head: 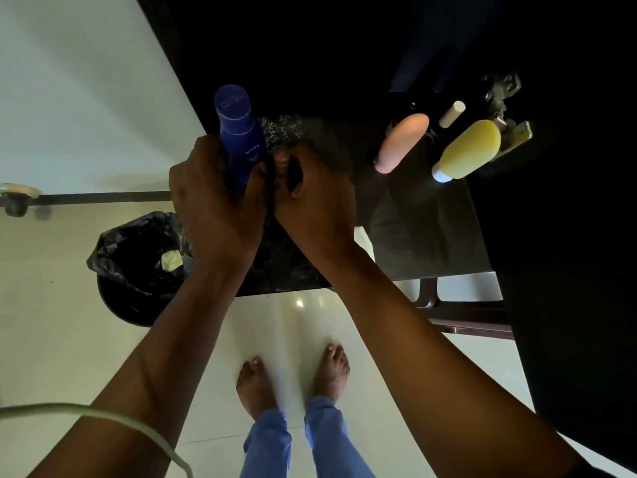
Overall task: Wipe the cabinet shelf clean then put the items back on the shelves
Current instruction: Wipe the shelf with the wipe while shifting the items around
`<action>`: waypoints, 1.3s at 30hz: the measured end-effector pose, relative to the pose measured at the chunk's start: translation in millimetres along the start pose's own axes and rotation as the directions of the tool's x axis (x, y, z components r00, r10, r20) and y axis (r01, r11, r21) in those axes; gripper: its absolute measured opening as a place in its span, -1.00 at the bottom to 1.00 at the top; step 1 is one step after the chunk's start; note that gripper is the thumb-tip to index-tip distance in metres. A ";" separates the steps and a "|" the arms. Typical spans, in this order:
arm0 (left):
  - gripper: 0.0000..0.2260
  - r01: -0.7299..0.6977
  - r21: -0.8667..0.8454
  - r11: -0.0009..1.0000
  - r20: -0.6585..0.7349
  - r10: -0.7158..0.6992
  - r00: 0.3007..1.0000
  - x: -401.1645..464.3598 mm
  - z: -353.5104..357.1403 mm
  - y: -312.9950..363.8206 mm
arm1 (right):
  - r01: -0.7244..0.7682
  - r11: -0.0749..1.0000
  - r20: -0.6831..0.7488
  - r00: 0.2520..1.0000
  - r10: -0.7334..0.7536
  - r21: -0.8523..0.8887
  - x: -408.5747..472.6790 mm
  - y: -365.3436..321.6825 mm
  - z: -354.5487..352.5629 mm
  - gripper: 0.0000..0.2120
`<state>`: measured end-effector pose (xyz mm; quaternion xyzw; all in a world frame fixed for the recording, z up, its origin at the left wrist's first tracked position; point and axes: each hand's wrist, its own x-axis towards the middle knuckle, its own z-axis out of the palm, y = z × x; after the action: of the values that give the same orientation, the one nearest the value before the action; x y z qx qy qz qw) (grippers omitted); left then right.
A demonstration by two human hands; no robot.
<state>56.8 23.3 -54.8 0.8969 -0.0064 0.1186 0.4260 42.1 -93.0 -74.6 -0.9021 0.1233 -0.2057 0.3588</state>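
Note:
My left hand (213,201) is closed around the lower part of a tall blue Nivea bottle (238,129), which stands upright over the dark speckled counter (282,267). Right beside it, my right hand (317,201) grips a small dark item (282,160) with a brownish top; most of it is hidden by my fingers. To the right, on a dim glossy shelf surface (431,219), stand a pink bottle (401,143), a yellow bottle with a white cap (468,148) and a thin white tube (452,113). No cloth is visible.
A bin lined with a black bag (138,270) stands on the pale floor at the left, under the counter edge. A metal cabinet hinge (506,108) shows at the right. A dark cabinet panel (568,305) fills the right side. My bare feet (293,377) are below.

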 end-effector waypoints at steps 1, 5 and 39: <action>-0.70 0.005 -0.009 1.000 0.001 -0.005 1.000 -0.1 -0.1 1.1 | 0.001 1.000 -0.008 1.000 -0.001 0.005 0.0 -0.9 -2.7 -0.84; -0.68 -0.007 -0.037 0.999 0.017 0.008 1.000 -5.4 -0.3 12.3 | -0.005 1.000 -0.050 0.999 0.004 -0.020 -5.9 -0.1 -23.5 -0.86; -0.58 -0.207 -0.212 0.955 0.338 0.271 0.901 -79.0 107.4 87.4 | -0.436 0.894 -0.307 0.869 0.388 -0.105 -45.0 91.3 -153.6 -0.45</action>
<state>-7.6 -121.6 -70.8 0.8558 -0.2056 0.0012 0.4748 -75.2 -233.0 -50.0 -0.8441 0.3798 -0.2373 0.2950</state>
